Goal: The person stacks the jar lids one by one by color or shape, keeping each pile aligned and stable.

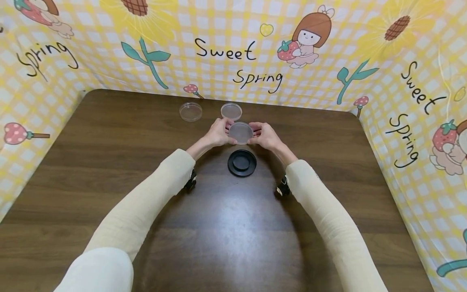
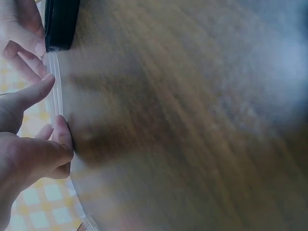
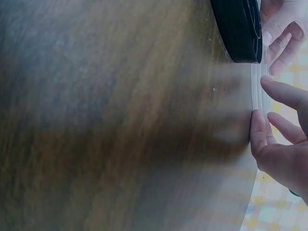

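Note:
A clear round petri dish (image 1: 240, 133) lies between both hands, low at the table surface. From its left side my left hand (image 1: 220, 133) holds the rim with thumb and fingers. My right hand (image 1: 265, 136) grips the opposite side in the same way. Nearer to me is a black round stand (image 1: 242, 163) with a raised ring in its middle. In the left wrist view the dish's thin edge (image 2: 57, 96) runs beside the fingertips, with the black stand (image 2: 62, 24) covering part of it. The right wrist view also shows the dish edge-on (image 3: 257, 89).
Behind the hands sits a second petri dish (image 1: 231, 111), close to the left hand's fingers. Another clear dish (image 1: 191, 111) lies farther left near the table's back edge. A yellow checked cloth (image 1: 219, 69) hangs around the back and sides of the brown table (image 1: 120, 162).

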The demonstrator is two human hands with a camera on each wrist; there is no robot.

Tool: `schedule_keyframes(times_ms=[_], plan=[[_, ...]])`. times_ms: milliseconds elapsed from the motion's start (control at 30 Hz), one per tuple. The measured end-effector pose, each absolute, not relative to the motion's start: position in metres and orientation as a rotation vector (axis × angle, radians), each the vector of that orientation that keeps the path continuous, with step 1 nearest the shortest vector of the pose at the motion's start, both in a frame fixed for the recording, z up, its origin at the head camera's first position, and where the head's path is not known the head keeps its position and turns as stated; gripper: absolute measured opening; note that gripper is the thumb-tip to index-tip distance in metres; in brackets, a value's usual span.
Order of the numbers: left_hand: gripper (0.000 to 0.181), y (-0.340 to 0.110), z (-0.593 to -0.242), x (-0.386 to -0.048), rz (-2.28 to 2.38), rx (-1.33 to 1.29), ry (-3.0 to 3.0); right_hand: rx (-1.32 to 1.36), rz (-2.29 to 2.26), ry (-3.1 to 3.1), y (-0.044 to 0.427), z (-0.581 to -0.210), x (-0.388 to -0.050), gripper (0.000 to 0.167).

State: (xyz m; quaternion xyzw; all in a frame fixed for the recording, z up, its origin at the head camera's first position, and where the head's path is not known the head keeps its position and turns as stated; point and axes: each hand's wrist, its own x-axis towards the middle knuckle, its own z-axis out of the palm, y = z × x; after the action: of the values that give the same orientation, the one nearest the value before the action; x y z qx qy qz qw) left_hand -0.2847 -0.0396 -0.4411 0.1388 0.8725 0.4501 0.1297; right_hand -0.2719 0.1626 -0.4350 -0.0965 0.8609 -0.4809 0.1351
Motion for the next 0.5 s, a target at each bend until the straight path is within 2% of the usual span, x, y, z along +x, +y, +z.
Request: schedule_keyframes(times_ms=[400,500], plan=[[0.073,-0.041,-0.4367,-0.2852,1.354,0.429,2.509,-0.262,-1.391,2.506,0.165,-0.4336,-0.2721,0.064],[0.069,-0.0432,-0.4369,-0.2825,1.341,0.4,2.52,-0.262,-1.385,2.489,0.1657,-0.435,-0.272,0.066]])
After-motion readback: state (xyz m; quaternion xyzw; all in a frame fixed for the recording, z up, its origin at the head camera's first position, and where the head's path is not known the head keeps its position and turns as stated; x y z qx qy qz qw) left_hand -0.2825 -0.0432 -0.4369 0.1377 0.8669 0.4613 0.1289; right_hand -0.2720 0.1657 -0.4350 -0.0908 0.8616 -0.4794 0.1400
